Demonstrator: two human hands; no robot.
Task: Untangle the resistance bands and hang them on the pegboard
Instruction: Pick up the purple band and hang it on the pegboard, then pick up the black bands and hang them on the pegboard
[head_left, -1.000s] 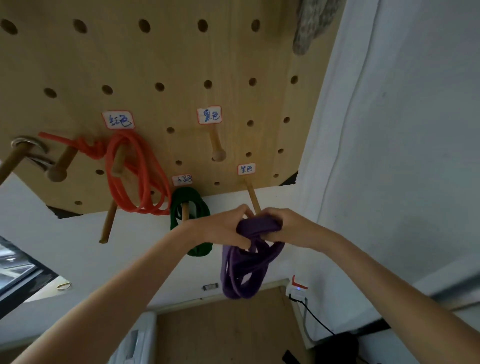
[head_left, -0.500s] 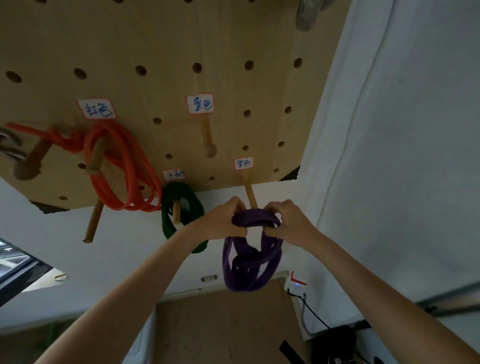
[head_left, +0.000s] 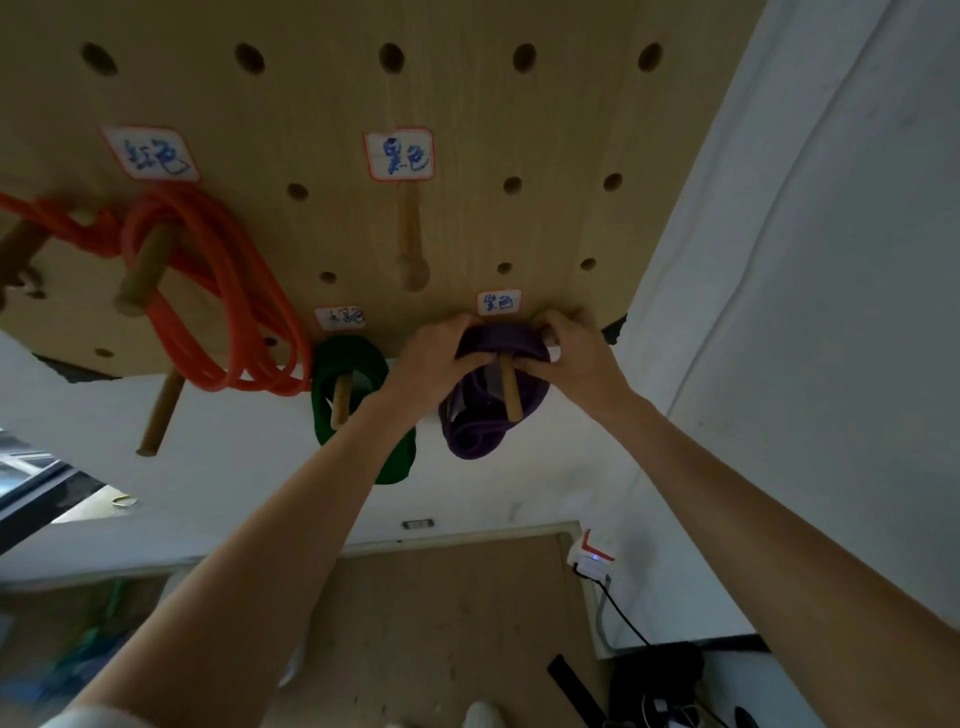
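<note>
Head view, looking up at wooden pegboard (head_left: 322, 119). Left hand (head_left: 434, 358) and right hand (head_left: 571, 353) both raised to the board's lower edge, fingers curled round the top of the purple band (head_left: 475, 434), one on each side, gripping it. Purple band looped over a wooden peg (head_left: 510, 389), peg pokes out through the loop between the hands; rest of band hangs below in a bunched coil. White label (head_left: 498, 302) sits just above that peg. Green band (head_left: 348, 364) hangs on the next peg to the left, partly behind the left forearm. Orange band (head_left: 228, 312) coiled over a peg further left, knotted toward the left edge. Bare peg (head_left: 410, 244) under the middle label. White wall at right, wooden floor below.
</note>
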